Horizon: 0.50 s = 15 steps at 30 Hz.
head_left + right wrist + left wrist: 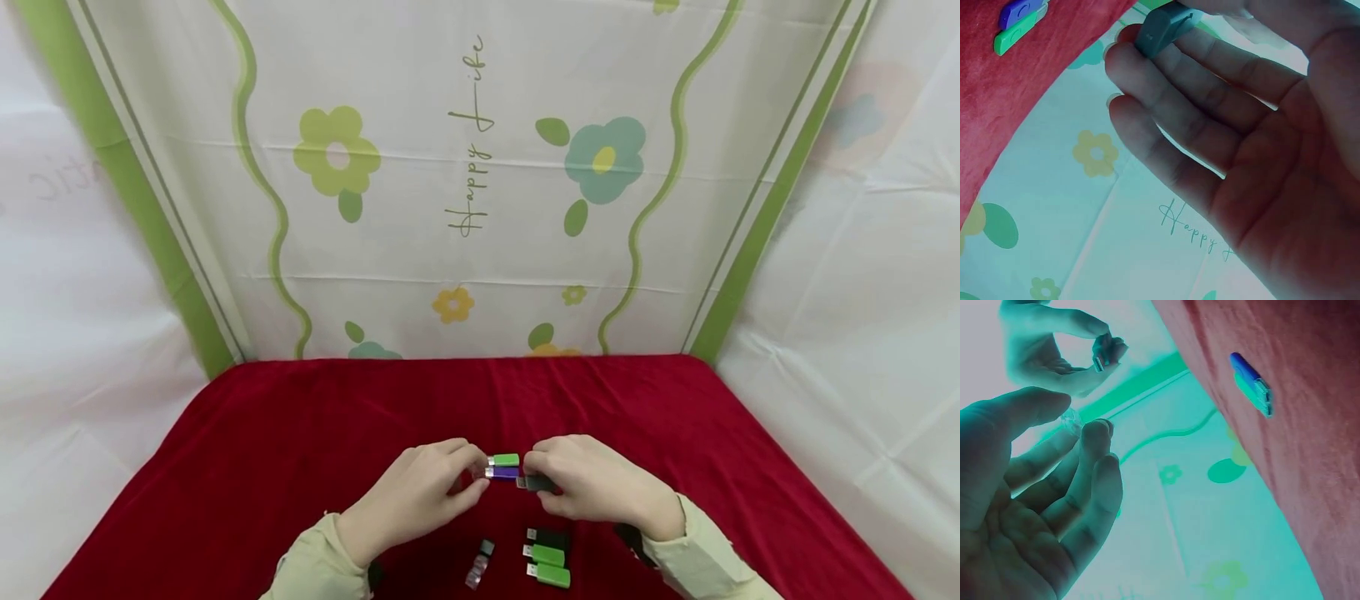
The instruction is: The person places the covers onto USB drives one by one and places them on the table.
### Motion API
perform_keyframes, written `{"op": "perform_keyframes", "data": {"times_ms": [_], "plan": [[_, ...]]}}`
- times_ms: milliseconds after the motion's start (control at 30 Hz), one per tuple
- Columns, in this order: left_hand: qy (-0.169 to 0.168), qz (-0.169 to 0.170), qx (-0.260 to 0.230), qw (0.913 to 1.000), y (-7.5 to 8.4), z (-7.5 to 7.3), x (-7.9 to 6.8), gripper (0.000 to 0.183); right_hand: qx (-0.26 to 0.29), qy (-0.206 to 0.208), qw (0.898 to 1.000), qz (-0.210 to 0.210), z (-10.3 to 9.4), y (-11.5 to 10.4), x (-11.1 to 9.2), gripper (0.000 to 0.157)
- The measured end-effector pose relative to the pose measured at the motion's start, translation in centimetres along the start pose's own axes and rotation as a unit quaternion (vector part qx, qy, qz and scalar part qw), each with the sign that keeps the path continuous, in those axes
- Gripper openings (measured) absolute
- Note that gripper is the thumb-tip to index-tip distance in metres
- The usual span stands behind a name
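Observation:
My left hand (423,483) pinches a small clear plastic cap (1071,421) between thumb and fingertip. Facing it, my right hand (596,479) grips a black USB stick (538,483) by its body, the metal plug pointing left toward the cap; the two are apart. In the right wrist view the stick's dark body (1163,28) shows between thumb and fingers. Behind the gap between my hands, a green USB stick (507,459) and a purple USB stick (505,473) lie side by side on the red cloth, plugs to the left.
Nearer me on the red cloth (360,417) lie a black USB stick (552,539) and two green ones, the nearest (552,576) at the front. Left of them is a short row of small clear caps (477,570). Floral-printed curtains (480,167) hang behind and at both sides.

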State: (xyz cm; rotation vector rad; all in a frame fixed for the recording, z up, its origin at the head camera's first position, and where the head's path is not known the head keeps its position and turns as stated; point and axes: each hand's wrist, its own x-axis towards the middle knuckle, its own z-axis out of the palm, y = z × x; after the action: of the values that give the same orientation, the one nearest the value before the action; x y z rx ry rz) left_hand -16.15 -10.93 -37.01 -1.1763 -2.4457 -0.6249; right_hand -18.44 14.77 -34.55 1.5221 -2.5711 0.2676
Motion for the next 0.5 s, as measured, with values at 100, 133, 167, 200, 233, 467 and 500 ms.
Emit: {"op": "perform_keyframes", "data": {"times_ms": [100, 133, 167, 200, 233, 467, 500], "plan": [[0.012, 0.011, -0.007, 0.9998, 0.31, -0.18, -0.03, 0.013, -0.003, 0.011, 1.000, -0.007, -0.10, -0.06, 0.07, 0.019], [0.014, 0.014, -0.009, 0.9998, 0.39, -0.20, -0.02, 0.013, -0.003, 0.016, 1.000, -0.010, -0.13, -0.08, 0.10, 0.019], [0.014, 0.015, -0.009, 0.9997, 0.48, -0.21, 0.02, 0.013, -0.003, 0.021, 1.000, -0.012, -0.18, -0.06, 0.10, 0.019], [0.014, 0.015, -0.011, 0.9997, 0.53, -0.19, 0.05, 0.013, -0.003, 0.025, 1.000, -0.014, -0.18, -0.03, 0.09, 0.018], [0.013, 0.014, -0.012, 0.9997, 0.54, -0.17, 0.07, 0.013, -0.003, 0.028, 0.999, -0.016, -0.19, 0.02, 0.08, 0.019], [0.004, 0.006, -0.011, 0.9999, 0.37, 0.20, 0.05, 0.014, -0.007, 0.039, 0.999, -0.024, -0.01, 0.34, -0.03, 0.018], [0.004, 0.007, -0.011, 0.9999, 0.36, 0.25, 0.05, 0.014, -0.008, 0.042, 0.999, -0.027, 0.03, 0.38, -0.06, 0.018]]}}
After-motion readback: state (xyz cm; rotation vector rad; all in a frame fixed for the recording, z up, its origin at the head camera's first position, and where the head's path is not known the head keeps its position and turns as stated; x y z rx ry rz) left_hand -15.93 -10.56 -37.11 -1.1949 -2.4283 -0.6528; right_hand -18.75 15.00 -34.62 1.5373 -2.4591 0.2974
